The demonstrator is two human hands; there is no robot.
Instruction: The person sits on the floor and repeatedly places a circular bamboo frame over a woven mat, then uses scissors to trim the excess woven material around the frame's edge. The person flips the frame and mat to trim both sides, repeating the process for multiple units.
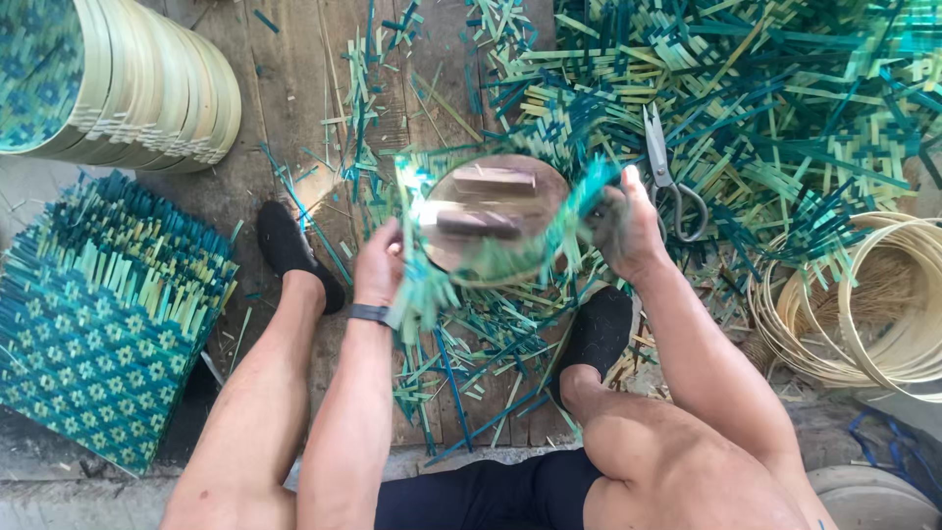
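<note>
Both hands clamped the woven disc (491, 221): left hand (380, 265) at 9 o'clock, right hand (628, 231) at 3. Fringe untrimmed; scissors (665, 172) idle at 2 o'clock.

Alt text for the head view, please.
A seated person's left hand and right hand grip a round woven mat of teal and green strips over a wooden form. Scissors lie nearby among strip offcuts.

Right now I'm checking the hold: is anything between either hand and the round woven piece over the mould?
Nothing visible. The left hand grips the left edge of the round woven piece and the right hand its right edge, both in direct contact. The scissors lie beyond the right hand, apart from the piece.
</note>
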